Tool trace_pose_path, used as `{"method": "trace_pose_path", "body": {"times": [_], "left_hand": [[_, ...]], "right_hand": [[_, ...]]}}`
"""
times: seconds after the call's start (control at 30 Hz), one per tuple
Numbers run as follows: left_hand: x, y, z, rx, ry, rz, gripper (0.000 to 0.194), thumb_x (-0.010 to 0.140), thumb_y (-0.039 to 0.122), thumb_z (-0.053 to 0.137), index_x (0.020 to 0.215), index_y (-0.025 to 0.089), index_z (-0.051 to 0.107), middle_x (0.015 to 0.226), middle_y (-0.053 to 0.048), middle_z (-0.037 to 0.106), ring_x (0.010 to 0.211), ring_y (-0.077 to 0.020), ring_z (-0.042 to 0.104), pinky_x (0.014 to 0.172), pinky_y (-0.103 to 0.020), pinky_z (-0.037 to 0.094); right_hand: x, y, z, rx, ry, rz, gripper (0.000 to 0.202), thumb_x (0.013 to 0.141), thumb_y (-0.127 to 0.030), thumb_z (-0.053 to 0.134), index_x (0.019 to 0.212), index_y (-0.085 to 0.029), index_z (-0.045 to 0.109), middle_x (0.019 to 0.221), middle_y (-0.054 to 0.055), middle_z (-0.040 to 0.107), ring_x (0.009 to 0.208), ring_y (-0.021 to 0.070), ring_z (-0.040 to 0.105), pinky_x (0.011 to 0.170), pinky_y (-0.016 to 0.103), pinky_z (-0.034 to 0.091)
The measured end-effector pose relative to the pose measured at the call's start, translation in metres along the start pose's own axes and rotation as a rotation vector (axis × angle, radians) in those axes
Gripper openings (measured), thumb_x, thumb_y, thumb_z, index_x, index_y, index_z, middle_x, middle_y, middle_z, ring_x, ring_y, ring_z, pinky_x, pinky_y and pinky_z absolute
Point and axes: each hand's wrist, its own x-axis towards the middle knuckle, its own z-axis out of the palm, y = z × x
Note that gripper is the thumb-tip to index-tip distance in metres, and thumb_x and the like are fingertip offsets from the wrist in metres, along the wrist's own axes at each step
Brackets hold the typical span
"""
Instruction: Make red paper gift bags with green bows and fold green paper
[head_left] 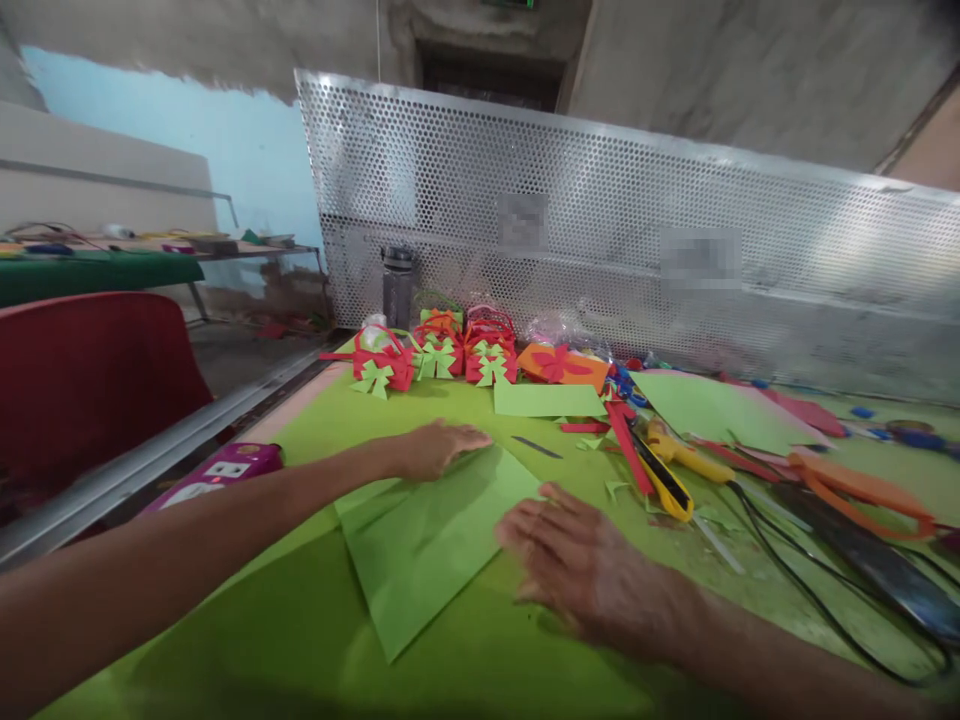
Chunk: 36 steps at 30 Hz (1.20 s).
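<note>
A light green sheet of paper (442,540) lies at an angle on the green table surface (300,610), one corner pointing toward me. My left hand (435,450) rests at its upper left edge, palm down, fingers stretched to the right. At the sheet's right side is my right hand (566,550), its fingers spread and slightly blurred, near the right corner. Neither hand grips anything. Just beyond the sheet lies a thin grey blade-like strip (537,447).
Small red baskets (491,350) with green bows stand at the back by a dark bottle (397,285). To the right are a yellow cutter (664,480), a yellow glue gun (690,455) with black cord and orange-handled scissors (862,490). A purple box (232,465) sits left.
</note>
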Motion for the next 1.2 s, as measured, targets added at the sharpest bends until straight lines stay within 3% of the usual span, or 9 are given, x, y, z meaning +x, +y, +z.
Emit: {"method": "trace_pose_path", "body": {"times": [0.17, 0.33, 0.53, 0.63, 0.7, 0.77, 0.87, 1.03, 1.2], "left_hand": [[0.016, 0.012, 0.004, -0.044, 0.039, 0.073, 0.056, 0.088, 0.014, 0.044, 0.141, 0.026, 0.033, 0.146, -0.006, 0.037, 0.133, -0.0211, 0.036, 0.111, -0.044, 0.018], [0.011, 0.023, -0.002, -0.083, 0.08, 0.016, 0.051, 0.091, 0.019, 0.041, 0.141, 0.015, 0.034, 0.141, -0.013, 0.044, 0.127, -0.0213, 0.044, 0.103, -0.032, 0.033], [-0.055, 0.063, -0.011, -0.101, 0.139, -0.046, 0.059, 0.096, 0.048, 0.026, 0.139, 0.011, 0.038, 0.141, -0.015, 0.044, 0.127, -0.0241, 0.043, 0.105, -0.035, 0.031], [-0.09, 0.093, 0.002, -0.07, 0.138, -0.075, 0.085, 0.08, 0.067, 0.047, 0.144, 0.014, 0.029, 0.147, -0.016, 0.034, 0.133, -0.0318, 0.034, 0.111, -0.047, 0.021], [-0.102, 0.106, 0.018, -0.008, 0.11, -0.12, 0.083, 0.075, 0.056, 0.06, 0.142, 0.016, 0.034, 0.144, -0.016, 0.039, 0.131, -0.0351, 0.036, 0.112, -0.05, 0.02], [-0.107, 0.108, 0.035, 0.047, 0.102, -0.156, 0.05, 0.083, 0.027, 0.051, 0.132, 0.02, 0.049, 0.135, -0.013, 0.051, 0.124, -0.0329, 0.046, 0.109, -0.053, 0.025], [-0.11, 0.095, 0.05, 0.075, 0.142, -0.093, 0.048, 0.077, 0.008, 0.043, 0.121, 0.023, 0.057, 0.125, -0.009, 0.06, 0.117, -0.0271, 0.054, 0.104, -0.048, 0.034], [-0.118, 0.075, 0.048, 0.056, 0.388, 0.097, 0.037, 0.08, 0.006, 0.036, 0.103, 0.02, 0.061, 0.107, -0.006, 0.069, 0.101, -0.02, 0.062, 0.091, -0.036, 0.044], [-0.12, 0.07, 0.036, -0.086, 0.379, 0.086, 0.028, 0.089, 0.014, 0.035, 0.08, 0.018, 0.061, 0.071, -0.002, 0.065, 0.064, -0.0141, 0.06, 0.063, -0.023, 0.042]], "right_hand": [[-0.009, 0.011, 0.003, -0.315, -0.147, -0.086, 0.031, 0.089, -0.013, 0.047, 0.117, -0.004, 0.056, 0.108, 0.019, 0.067, 0.103, 0.0281, 0.06, 0.094, 0.05, 0.04], [0.007, 0.008, 0.012, -0.449, -0.187, -0.119, 0.028, 0.088, -0.009, 0.044, 0.108, -0.003, 0.061, 0.101, 0.02, 0.067, 0.094, 0.0288, 0.061, 0.093, 0.053, 0.039], [0.016, 0.006, 0.007, -0.444, -0.226, -0.067, 0.019, 0.085, -0.011, 0.046, 0.092, -0.01, 0.064, 0.086, 0.015, 0.067, 0.086, 0.0276, 0.06, 0.094, 0.054, 0.038], [0.016, -0.006, 0.0, -0.453, -0.23, -0.001, 0.018, 0.08, -0.013, 0.049, 0.091, -0.01, 0.063, 0.085, 0.016, 0.066, 0.084, 0.0289, 0.059, 0.093, 0.054, 0.038], [0.015, -0.016, -0.002, -0.451, -0.202, 0.042, 0.019, 0.079, -0.013, 0.049, 0.091, -0.009, 0.063, 0.086, 0.018, 0.066, 0.083, 0.0302, 0.059, 0.093, 0.055, 0.036], [0.014, -0.025, -0.004, -0.425, -0.143, 0.069, 0.02, 0.079, -0.013, 0.047, 0.091, -0.009, 0.063, 0.089, 0.019, 0.066, 0.084, 0.0306, 0.059, 0.093, 0.054, 0.035], [0.011, -0.03, -0.007, -0.322, -0.072, 0.114, 0.022, 0.078, -0.01, 0.047, 0.094, -0.012, 0.062, 0.09, 0.015, 0.067, 0.084, 0.0275, 0.059, 0.094, 0.051, 0.034], [0.002, -0.017, -0.017, -0.029, -0.209, 0.247, 0.021, 0.072, -0.007, 0.054, 0.088, -0.017, 0.062, 0.086, 0.007, 0.067, 0.083, 0.0224, 0.06, 0.092, 0.045, 0.035], [0.01, 0.002, -0.027, 0.321, -0.379, 0.426, 0.019, 0.086, -0.02, 0.054, 0.07, -0.018, 0.063, 0.068, 0.001, 0.066, 0.067, 0.0158, 0.06, 0.068, 0.029, 0.041]]}}
